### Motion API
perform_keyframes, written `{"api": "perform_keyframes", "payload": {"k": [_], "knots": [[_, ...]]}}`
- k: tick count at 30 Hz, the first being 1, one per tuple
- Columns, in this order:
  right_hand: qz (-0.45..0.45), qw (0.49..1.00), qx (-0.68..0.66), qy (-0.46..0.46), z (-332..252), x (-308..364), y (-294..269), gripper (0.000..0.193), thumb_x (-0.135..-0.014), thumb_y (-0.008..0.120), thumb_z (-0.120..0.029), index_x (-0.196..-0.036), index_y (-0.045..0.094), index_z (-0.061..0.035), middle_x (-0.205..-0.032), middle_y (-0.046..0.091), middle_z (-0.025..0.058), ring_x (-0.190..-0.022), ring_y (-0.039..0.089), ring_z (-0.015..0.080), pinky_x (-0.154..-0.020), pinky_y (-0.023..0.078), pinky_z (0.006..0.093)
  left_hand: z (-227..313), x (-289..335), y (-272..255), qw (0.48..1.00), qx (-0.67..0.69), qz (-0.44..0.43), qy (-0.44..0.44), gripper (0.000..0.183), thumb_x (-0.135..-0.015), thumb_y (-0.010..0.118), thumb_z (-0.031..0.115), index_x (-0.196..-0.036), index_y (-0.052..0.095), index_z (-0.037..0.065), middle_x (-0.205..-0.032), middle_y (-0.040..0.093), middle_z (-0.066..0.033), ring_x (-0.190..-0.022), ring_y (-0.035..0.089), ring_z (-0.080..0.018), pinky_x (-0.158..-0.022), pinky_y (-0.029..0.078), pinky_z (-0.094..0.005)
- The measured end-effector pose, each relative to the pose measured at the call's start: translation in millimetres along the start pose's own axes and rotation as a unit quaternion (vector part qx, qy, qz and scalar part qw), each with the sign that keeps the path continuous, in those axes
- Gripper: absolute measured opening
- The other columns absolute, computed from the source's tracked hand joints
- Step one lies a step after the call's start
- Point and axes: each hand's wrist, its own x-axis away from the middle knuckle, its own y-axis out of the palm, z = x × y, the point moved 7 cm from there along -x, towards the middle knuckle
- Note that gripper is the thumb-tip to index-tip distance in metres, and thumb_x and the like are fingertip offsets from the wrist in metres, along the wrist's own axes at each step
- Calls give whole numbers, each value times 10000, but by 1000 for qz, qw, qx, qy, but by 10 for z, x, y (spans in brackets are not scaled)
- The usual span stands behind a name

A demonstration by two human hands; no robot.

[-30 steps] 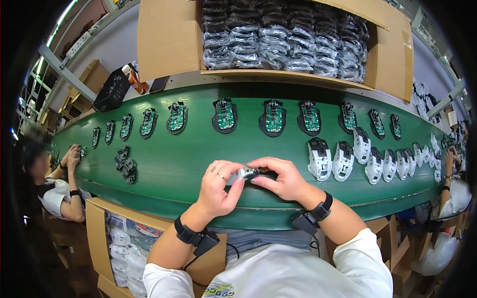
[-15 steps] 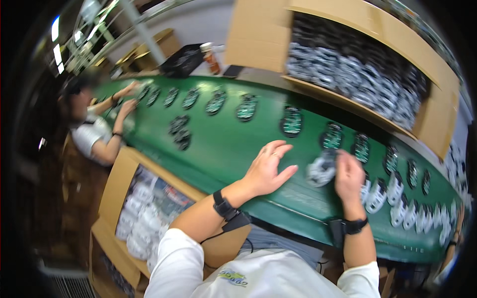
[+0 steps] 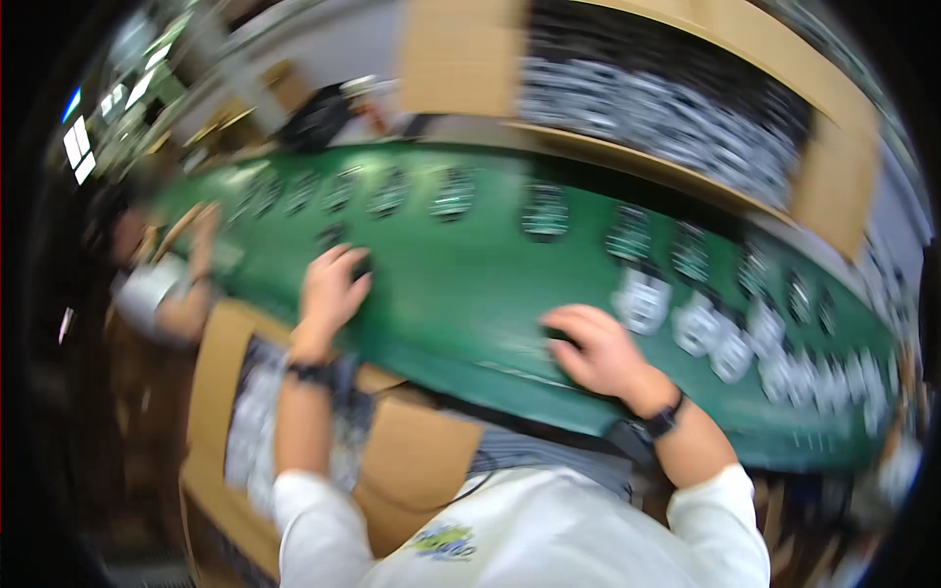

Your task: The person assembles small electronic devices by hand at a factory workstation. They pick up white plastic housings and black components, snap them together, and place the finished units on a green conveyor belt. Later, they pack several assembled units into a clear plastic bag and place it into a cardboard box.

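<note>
At the far left of the belt, my left hand (image 3: 333,286) reaches over a couple of small dark parts. One dark part (image 3: 363,263) shows beside its thumb and fingers; blur hides whether they grip it. Another dark part (image 3: 331,235) lies just beyond the fingertips. My right hand (image 3: 596,355) hovers low over the green belt (image 3: 461,304), its curved fingers apart from the thumb and a dark patch between them. Nearest it is a white plastic casing (image 3: 642,299), lying against an oval dark piece with a green circuit board (image 3: 627,233).
More oval board pieces (image 3: 453,193) run in a row along the belt, with white casings (image 3: 730,353) at the right. A large carton (image 3: 461,59) of grey parts stands behind. An open carton (image 3: 211,392) sits at lower left. Another person (image 3: 162,294) works at far left.
My left hand has swung left to the dark parts. My right hand has come away from the white casing, which now lies by a board piece, and moved left. The view has shifted.
</note>
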Motion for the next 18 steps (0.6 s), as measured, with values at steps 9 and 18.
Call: {"api": "perform_keyframes", "payload": {"k": [9, 18], "knots": [[9, 990, -130, -53, -66, 53, 10, 505, -916, 759, -215, -1374, 614, -59, -1403, 611, 174, -1216, 631, 364, -997, 544, 433, 2354, 139, -58, 875, 381, -198, 222, 468, -692, 819, 51, -1136, 670, 49, -1232, 653, -195, -1120, 636, -374, -970, 530, -443], [104, 989, -27, 106, 272, -33, 57, 223, -888, 734, -186, -1063, 735, -46, -975, 726, 178, -898, 688, 385, -816, 561, 472, 2052, 64, 187, 963, 132, -78, 220, 496, -781, 810, 98, -1224, 602, 21, -1283, 619, -226, -1146, 607, -436, -983, 515, -486]]}}
